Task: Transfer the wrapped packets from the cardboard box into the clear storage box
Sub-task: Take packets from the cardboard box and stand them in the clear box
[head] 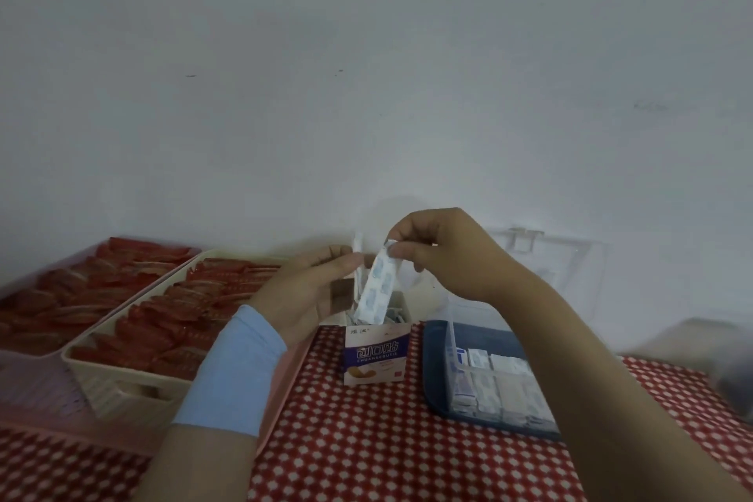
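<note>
A small purple-and-white cardboard box (375,355) stands open on the red checked cloth, with several wrapped packets inside. My right hand (444,253) pinches the top end of a white-and-blue wrapped packet (377,285) that hangs down into the box's opening. My left hand (301,289), with a blue band on the wrist, is beside the box's left flap and holds another thin packet (358,257) upright. The clear storage box (497,383) sits to the right on a dark blue base, with several white packets in its compartments. Its clear lid (542,257) stands open against the wall.
A cream basket (122,375) full of red packets stands at the left, inside a pink tray (281,395). A second tray of red packets (61,289) lies further left. A white wall rises behind the table. A blurred grey object (701,342) is at the right.
</note>
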`<control>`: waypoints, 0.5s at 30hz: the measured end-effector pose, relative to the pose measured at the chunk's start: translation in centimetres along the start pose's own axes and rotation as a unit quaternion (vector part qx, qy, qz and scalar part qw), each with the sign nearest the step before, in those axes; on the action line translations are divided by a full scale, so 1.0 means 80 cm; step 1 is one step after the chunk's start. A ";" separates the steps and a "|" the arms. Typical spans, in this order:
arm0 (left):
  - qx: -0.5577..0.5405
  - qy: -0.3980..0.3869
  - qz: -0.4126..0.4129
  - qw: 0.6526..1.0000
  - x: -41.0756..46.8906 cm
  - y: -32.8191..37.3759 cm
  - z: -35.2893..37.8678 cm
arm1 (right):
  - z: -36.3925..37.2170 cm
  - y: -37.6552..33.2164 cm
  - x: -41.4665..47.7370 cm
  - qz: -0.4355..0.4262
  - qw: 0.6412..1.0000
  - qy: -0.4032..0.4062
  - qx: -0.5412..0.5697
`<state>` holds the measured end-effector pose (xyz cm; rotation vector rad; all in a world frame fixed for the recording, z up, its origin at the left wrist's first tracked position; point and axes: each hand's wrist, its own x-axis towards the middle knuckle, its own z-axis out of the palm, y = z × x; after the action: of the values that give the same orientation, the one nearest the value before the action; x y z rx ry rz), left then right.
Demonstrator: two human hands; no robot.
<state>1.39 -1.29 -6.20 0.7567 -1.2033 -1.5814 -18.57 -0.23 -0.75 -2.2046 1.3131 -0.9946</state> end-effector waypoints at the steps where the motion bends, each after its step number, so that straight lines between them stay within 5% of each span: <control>1: -0.017 -0.029 -0.015 0.999 -0.001 -0.002 0.005 | 0.002 -0.001 -0.001 -0.007 1.000 0.006 0.007; 11: -0.080 -0.069 -0.033 0.994 -0.001 -0.020 0.052 | 0.014 0.009 -0.023 0.035 0.988 0.086 0.120; 15: -0.098 -0.051 -0.022 0.994 -0.002 -0.021 0.056 | 0.009 0.014 -0.030 0.040 0.993 0.104 0.043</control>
<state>-3.07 0.42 -6.36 0.5853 -1.0902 -1.7620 -19.43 1.31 -2.82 -2.0127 1.4065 -1.2521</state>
